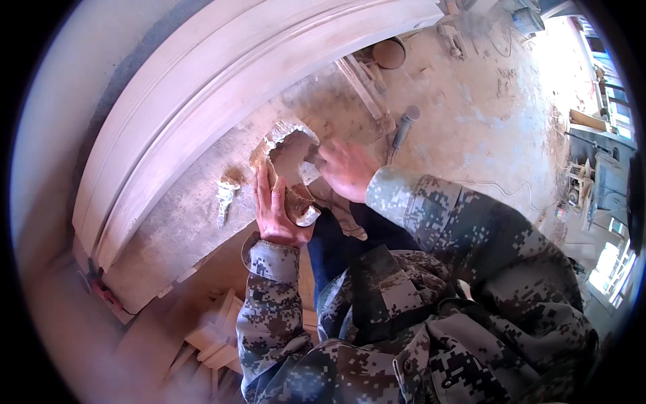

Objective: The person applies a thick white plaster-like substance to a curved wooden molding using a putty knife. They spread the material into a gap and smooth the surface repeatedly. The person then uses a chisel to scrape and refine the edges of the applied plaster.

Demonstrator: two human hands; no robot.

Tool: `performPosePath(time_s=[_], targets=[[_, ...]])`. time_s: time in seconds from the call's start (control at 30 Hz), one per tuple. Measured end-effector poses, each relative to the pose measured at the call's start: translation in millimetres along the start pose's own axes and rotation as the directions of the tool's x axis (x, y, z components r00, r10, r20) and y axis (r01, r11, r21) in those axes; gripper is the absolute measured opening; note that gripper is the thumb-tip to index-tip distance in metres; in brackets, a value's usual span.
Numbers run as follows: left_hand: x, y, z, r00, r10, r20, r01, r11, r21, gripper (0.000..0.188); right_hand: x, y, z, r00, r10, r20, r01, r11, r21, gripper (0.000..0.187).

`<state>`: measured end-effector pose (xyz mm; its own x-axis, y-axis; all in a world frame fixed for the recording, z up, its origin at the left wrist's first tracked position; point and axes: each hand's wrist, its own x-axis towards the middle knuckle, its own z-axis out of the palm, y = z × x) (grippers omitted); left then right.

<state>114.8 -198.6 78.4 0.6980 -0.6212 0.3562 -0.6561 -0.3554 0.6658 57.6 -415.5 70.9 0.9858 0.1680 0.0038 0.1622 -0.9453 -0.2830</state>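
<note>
A crusted, ragged-edged container (291, 149), whitish and brown at its rim and grey-brown inside, rests on the dusty work surface before me. My left hand (279, 217) is against its near left side, fingers stretched along the wall and the thumb on the other side, gripping it. Over the container's right side, my right hand (346, 170) is closed around what looks like a putty knife (309, 172). Its pale blade points into the container, while the handle is mostly hidden in my fist. Left of my left hand lies a crusted, plaster-smeared tool (227, 195).
A long pale moulded panel (222, 87) curves along the far left of the work surface (171, 232). Wood pieces (219, 333) are stacked below. A grey cylindrical tool (406, 126), a round tin (389, 54) and wooden strips (362, 87) lie beyond on the floor.
</note>
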Motion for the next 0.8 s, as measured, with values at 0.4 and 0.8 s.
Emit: performPosePath(time_s=[0.4,0.8], targets=[[7.2,12.6,-1.8,0.991,-0.124,-0.050,0.125,0.992,0.017,0.075,8.8,-20.2,-19.7,0.946,0.022,0.323,0.013,0.994,-0.105,0.031],[2.5,11.0,0.7,0.995,-0.096,-0.041,0.097,0.995,0.028,0.076,-8.7,-38.1,23.1,0.964,0.263,-0.026,-0.259,0.959,0.117,0.048]])
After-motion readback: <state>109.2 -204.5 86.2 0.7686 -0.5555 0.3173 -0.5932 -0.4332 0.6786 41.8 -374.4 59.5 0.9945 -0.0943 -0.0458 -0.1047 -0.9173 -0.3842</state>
